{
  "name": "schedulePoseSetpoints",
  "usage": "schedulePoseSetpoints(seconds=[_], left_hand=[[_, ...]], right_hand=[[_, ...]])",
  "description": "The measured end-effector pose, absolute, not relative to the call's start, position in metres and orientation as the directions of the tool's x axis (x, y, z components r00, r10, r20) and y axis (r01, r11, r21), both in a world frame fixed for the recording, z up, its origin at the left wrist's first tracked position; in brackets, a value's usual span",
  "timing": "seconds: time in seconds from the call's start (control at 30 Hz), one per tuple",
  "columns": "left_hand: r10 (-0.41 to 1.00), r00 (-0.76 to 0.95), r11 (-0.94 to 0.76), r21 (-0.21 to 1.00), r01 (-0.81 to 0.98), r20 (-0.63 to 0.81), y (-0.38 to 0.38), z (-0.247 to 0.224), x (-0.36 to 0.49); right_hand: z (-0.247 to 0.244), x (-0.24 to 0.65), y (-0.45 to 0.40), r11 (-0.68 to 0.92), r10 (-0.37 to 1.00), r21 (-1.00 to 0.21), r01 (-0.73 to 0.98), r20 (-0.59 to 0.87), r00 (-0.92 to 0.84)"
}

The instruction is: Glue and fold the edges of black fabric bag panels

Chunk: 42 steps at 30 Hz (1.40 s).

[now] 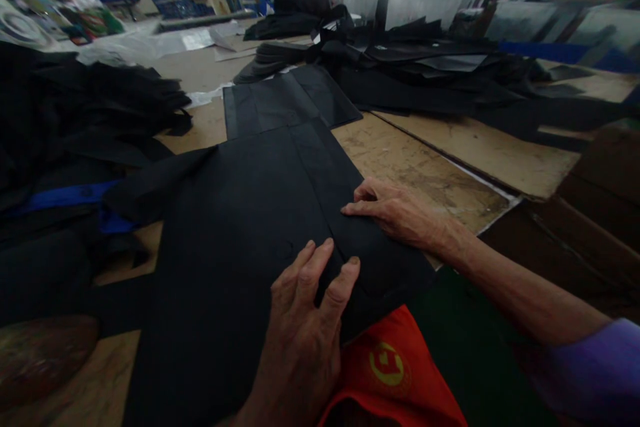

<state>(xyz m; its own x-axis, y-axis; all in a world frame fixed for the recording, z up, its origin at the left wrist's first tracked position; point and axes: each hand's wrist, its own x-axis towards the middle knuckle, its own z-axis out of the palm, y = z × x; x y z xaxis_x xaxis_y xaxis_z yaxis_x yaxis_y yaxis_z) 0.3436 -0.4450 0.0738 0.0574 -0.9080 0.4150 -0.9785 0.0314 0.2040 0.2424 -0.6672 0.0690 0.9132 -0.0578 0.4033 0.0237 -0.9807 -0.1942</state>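
Observation:
A large black fabric panel [230, 213] lies flat on the wooden table, with a narrower black strip [325, 167] along its right side. My left hand [310, 307] rests on the panel near its front edge, fingers spread and holding nothing. Farther up and to the right, my right hand [385, 210] touches the strip, index finger stretched out and the other fingers curled; nothing shows in its grasp. Beyond the panel lies another black piece [280, 103], partly under it.
Heaps of black fabric [75, 107] are at the left, with a blue strip [70, 196]. More black pieces [415, 67] are piled across the back. A brown box [585, 233] stands at the right. Red cloth with a yellow emblem [420, 367] is at the front edge.

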Motion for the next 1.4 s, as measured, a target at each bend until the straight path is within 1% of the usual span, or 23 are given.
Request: schedulePoseSetpoints(seconds=[0.13,0.3,0.47,0.67,0.8,0.87,0.97,1.13,1.23,1.4], left_hand=[[-0.938,0.011,0.065,0.207,-0.976,0.346,-0.449,0.071,0.343],[-0.946,0.037,0.043,0.236,-0.971,0.322,-0.45,0.069,0.342],[-0.94,0.098,0.011,0.316,-0.949,0.327,-0.451,0.07,0.343],[-0.932,0.152,0.006,0.432,-0.902,0.33,-0.45,0.073,0.344],[-0.931,0.16,0.011,0.462,-0.887,0.329,-0.45,0.072,0.344],[-0.925,0.16,0.016,0.457,-0.889,0.344,-0.451,0.072,0.344],[-0.916,0.178,-0.012,0.419,-0.908,0.359,-0.45,0.071,0.344],[-0.938,0.203,-0.09,0.368,-0.925,0.282,-0.44,0.075,0.346],[-0.953,0.174,-0.082,0.339,-0.937,0.25,-0.435,0.075,0.348],[-0.947,0.138,-0.058,0.268,-0.962,0.29,-0.436,0.073,0.35]], right_hand=[[0.068,0.238,-0.665,-0.988,-0.048,-0.155,0.014,0.388,0.92],[0.069,0.236,-0.664,-0.99,-0.066,-0.144,-0.013,0.37,0.927],[0.069,0.235,-0.664,-0.988,-0.071,-0.154,-0.017,0.35,0.934],[0.067,0.233,-0.664,-0.991,-0.072,-0.133,-0.028,0.34,0.938],[0.068,0.233,-0.662,-0.994,-0.058,-0.107,-0.024,0.333,0.941],[0.069,0.233,-0.661,-0.996,-0.044,-0.093,-0.014,0.328,0.944],[0.069,0.233,-0.661,-0.997,-0.034,-0.077,-0.009,0.329,0.944],[0.065,0.235,-0.663,-0.997,-0.045,-0.075,-0.018,0.362,0.931],[0.063,0.236,-0.664,-0.997,-0.043,-0.078,-0.015,0.375,0.926],[0.062,0.237,-0.664,-0.997,-0.05,-0.074,-0.023,0.382,0.923]])
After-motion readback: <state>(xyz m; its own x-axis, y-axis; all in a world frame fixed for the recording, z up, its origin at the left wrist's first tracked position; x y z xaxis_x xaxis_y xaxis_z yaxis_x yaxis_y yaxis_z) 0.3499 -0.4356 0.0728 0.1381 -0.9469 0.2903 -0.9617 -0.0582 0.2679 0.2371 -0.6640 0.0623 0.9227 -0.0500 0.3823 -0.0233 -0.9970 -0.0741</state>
